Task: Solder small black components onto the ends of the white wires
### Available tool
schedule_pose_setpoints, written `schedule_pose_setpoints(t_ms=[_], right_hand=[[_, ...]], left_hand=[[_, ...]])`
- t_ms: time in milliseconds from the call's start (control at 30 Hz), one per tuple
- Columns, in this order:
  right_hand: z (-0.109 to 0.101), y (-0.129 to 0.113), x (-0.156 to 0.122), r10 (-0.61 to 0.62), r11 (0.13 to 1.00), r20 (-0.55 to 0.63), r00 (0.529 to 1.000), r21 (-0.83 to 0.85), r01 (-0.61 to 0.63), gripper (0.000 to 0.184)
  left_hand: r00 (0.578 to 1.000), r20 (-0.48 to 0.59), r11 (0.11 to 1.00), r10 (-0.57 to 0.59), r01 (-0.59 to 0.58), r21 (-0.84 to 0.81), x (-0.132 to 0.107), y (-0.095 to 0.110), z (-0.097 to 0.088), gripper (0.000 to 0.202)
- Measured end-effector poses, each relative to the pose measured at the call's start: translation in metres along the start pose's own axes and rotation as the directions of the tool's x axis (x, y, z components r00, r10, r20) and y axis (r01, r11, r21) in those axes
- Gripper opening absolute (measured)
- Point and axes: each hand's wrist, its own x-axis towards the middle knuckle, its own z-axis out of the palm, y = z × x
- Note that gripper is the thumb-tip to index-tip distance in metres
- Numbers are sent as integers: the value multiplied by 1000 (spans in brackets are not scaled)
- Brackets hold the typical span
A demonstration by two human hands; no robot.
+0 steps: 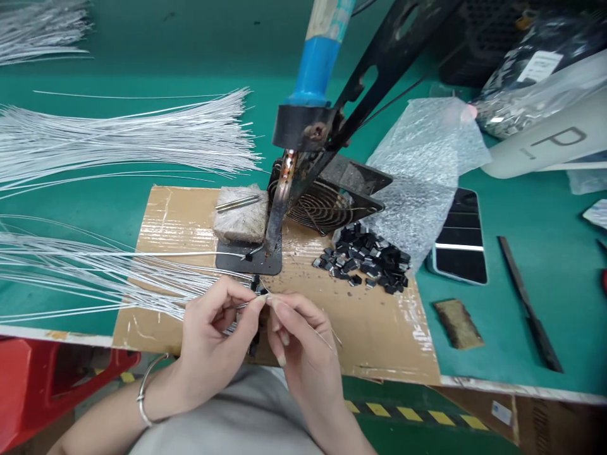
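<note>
My left hand (222, 338) and my right hand (303, 335) meet fingertip to fingertip over the cardboard, both pinched closed. A short stretch of wire (243, 305) shows at my left fingers; its tip is hidden in the pinch. From between my right fingers a thin wire (320, 335) sticks out to the lower right. White wires (165, 284) run in from the left, with small black pieces (256, 281) at their ends just beyond my fingertips. One wire ends in a black piece (248, 256) on a dark pad (227, 262) beneath the soldering iron (284, 189).
The iron hangs from a black metal bracket (374, 69) above a fan (317, 205) and a pale block (239, 218). Black connector pieces (370, 256) lie heaped by a bubble-wrap bag (422, 158). Rightward are a phone (459, 237), a brown pad (458, 323) and a file-like tool (528, 303).
</note>
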Motion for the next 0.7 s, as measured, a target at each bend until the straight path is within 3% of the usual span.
schedule_pose_setpoints(t_ms=[133, 233, 267, 333, 400, 533, 600, 700], right_hand=[[-5, 1, -1, -40, 997, 36, 999, -60, 42, 15], [-19, -11, 2, -201, 928, 44, 979, -312, 204, 15], [-25, -18, 5, -305, 853, 21, 952, -438, 284, 13], [-37, -32, 14, -553, 598, -8, 833, -700, 390, 12], [-47, -44, 26, -676, 335, 56, 735, -865, 374, 14], [-59, -54, 46, -670, -65, 250, 699, -958, 280, 16], [-61, -53, 49, -664, -184, 335, 668, -939, 289, 15], [-61, -52, 46, -655, -276, 405, 638, -914, 297, 14]], left_hand=[[1000, 3, 1000, -27, 27, -15, 0, -3, -2, 14], [998, 3, 998, -64, 65, -25, 1, -7, -4, 12], [997, 5, 997, -75, 75, -35, 2, -9, -4, 12], [995, 9, 994, -95, 95, -57, 4, -9, -5, 9], [994, 22, 991, -108, 110, -71, 6, -8, -6, 7], [993, 35, 991, -111, 114, -72, 11, -2, -8, 9], [994, 29, 992, -105, 107, -71, 12, 0, -8, 10], [995, 22, 993, -100, 102, -59, 12, 0, -8, 10]])
